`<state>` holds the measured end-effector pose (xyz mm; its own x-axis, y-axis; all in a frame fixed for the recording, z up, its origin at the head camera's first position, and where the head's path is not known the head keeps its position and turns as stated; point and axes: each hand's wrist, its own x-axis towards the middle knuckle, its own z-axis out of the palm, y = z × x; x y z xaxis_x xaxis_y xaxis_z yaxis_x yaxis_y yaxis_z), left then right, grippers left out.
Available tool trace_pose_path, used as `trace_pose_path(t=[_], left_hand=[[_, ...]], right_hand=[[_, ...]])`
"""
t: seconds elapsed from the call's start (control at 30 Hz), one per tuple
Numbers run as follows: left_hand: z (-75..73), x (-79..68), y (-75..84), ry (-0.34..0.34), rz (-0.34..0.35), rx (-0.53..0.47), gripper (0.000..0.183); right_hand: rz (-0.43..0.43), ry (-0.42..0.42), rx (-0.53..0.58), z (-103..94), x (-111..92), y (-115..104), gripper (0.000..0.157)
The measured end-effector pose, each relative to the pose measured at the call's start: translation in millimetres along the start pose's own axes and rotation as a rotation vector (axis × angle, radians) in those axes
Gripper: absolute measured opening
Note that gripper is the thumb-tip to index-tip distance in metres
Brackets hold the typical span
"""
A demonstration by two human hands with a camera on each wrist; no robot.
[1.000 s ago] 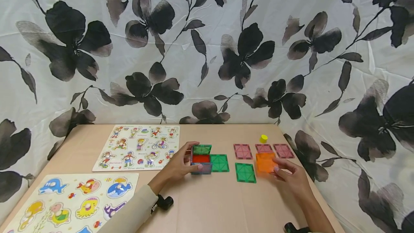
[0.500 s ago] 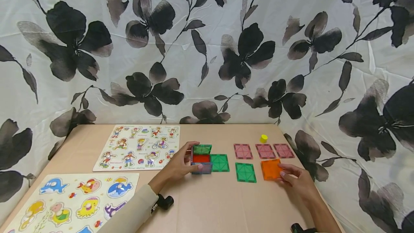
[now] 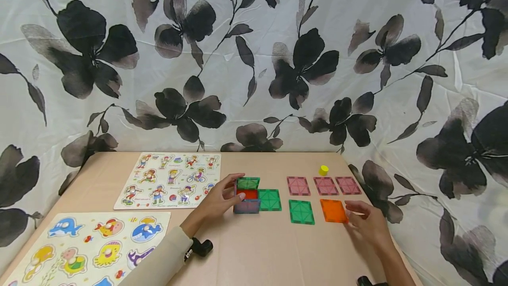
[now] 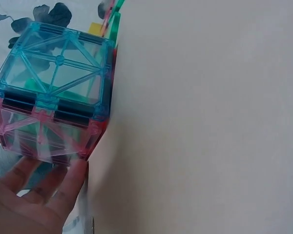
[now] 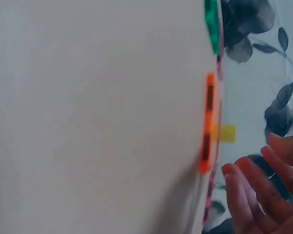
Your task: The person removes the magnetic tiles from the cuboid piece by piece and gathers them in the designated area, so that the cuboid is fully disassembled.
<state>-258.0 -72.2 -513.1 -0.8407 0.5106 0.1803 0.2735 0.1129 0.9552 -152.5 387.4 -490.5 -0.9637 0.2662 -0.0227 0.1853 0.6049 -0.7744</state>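
Observation:
My left hand [image 3: 217, 201] grips the left side of a small open-topped box of translucent magnetic tiles. Its front is a blue tile [image 4: 56, 73], its left wall a pink tile [image 4: 41, 130], its back a green tile [image 3: 248, 183], with red at the bottom. The thumb reaches over the left edge while the fingers [image 4: 71, 187] lie against the pink tile's outside. To the right, an orange tile [image 3: 333, 211] lies flat on the table. My right hand [image 3: 370, 223] is just beside it, holding nothing; in the right wrist view its loosely bent fingers [image 5: 261, 187] are apart from the tile.
Flat green tiles lie against the box [image 3: 269, 200] and farther right [image 3: 301, 212]. Behind, a row of pink tiles [image 3: 298, 186] and a yellow cylinder [image 3: 323, 170] rest near the back. Two picture puzzle boards [image 3: 168, 181] [image 3: 95, 250] occupy the left. A floral curtain [image 3: 254, 65] hangs behind.
The right hand has moved right, laid the orange tile down beside the green one and let it go. My left thumb has shifted from the blue front tile up over the box's edge.

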Motion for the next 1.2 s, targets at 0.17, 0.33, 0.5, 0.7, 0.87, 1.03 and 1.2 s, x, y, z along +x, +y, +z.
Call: trace_pose_path(t=[0.17, 0.33, 0.5, 0.7, 0.87, 1.03, 1.2], left_hand=[[-1.6, -1.1, -1.9, -0.009, 0.026, -0.092, 0.057], [-1.9, -2.4, -3.7, -0.02, 0.019, -0.173, 0.059], [-2.4, -3.5, -3.9, -0.018, -0.001, -0.177, 0.063], [-2.4, -4.0, -3.8, -0.009, -0.045, -0.17, 0.062], [-1.1, -4.5, -5.3, -0.011, -0.019, -0.156, 0.061], [0.3, -4.2, -7.6, -0.015, -0.007, -0.131, 0.061], [0.7, -3.4, -10.4, -0.012, -0.017, -0.118, 0.06]], right_hand=[[-0.06, 0.007, 0.013, 12.7, -2, -18, 0.037], [-0.11, -0.024, 0.029, 32.7, 1, -36, 0.035], [-0.135, -0.081, 0.091, 57.5, 4, -54, 0.036], [-0.212, -0.179, 0.09, 86.2, 15, -74, 0.037], [-0.269, -0.265, 0.098, 112.6, 29, -83, 0.04], [-0.308, -0.303, 0.018, 134.1, 38, -93, 0.044], [-0.353, -0.323, -0.106, 147.5, 41, -103, 0.051]])
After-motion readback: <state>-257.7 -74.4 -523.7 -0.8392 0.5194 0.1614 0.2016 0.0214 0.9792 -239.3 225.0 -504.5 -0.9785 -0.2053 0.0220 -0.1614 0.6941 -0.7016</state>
